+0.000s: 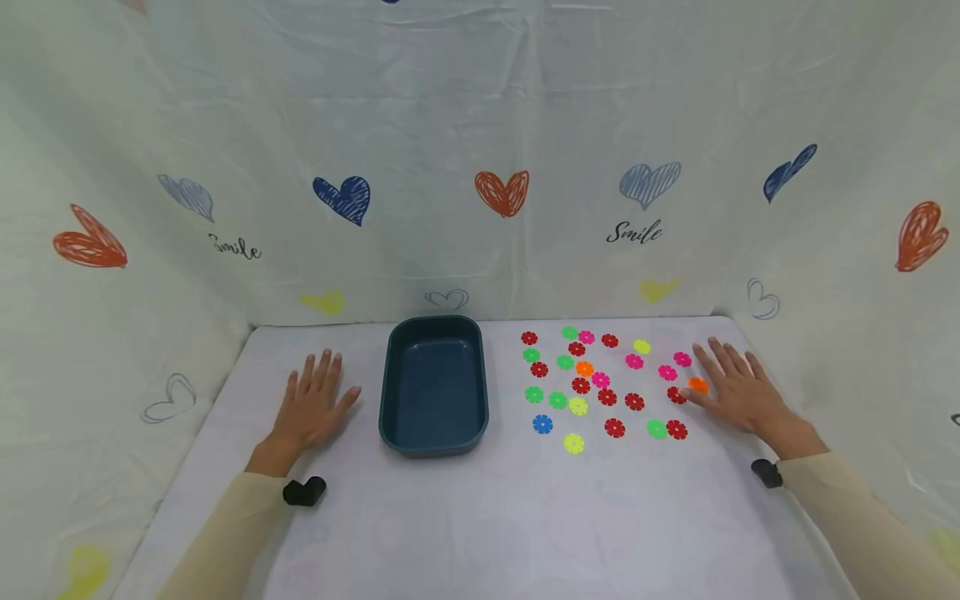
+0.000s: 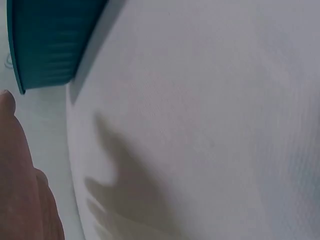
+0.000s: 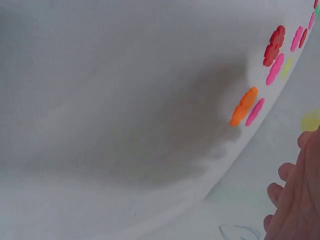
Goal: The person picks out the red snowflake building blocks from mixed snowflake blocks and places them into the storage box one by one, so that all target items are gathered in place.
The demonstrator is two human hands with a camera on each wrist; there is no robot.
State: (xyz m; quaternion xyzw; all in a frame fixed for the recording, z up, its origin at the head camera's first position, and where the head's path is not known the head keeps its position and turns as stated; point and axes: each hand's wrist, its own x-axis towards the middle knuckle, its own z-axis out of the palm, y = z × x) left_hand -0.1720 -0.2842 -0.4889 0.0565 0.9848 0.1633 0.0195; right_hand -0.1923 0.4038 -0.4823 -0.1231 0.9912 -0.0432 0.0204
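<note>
My left hand (image 1: 309, 408) is spread flat over the table, left of a dark blue-green rectangular tray (image 1: 435, 396), holding nothing. In the left wrist view the tray's side wall (image 2: 47, 45) shows beyond my thumb. At the table's right side my right hand (image 1: 738, 392) is also spread, its fingers straight and nothing held. An orange notched disc (image 1: 698, 385) lies beside its thumb, and a red notched disc (image 1: 677, 395) sits by the thumb tip. The right wrist view shows the orange disc (image 3: 244, 106) apart from the fingers, with the hand's shadow on the cloth.
Several flat flower-like discs in red, green, pink, yellow and orange, with one blue disc (image 1: 542, 424), lie scattered between the tray and my right hand. A white cloth covers the table (image 1: 525, 525). A white curtain (image 1: 420, 125) printed with hearts hangs behind and at both sides.
</note>
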